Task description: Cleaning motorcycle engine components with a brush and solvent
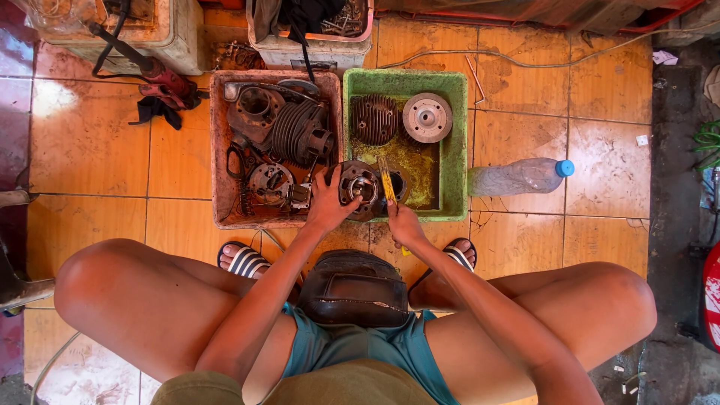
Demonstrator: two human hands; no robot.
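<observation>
Over the green tray (457, 135), left hand (328, 204) clasps an engine part (360, 187); right hand (405, 223) grips a yellow brush (387, 182).

Glossy orange floor tiles (187, 157) are reflecting bright daylight at the far left. A strip of dark grey concrete (675, 187) is running along the right edge. A thin cable (525, 64) is trailing across the far tiles.

Open: bare orange floor tiles (97, 157) left of the trays.
Blocked: rust-red plastic tray (219, 150) crowded with engine parts; clear plastic bottle (517, 177) beside green plastic tray (456, 142).
</observation>
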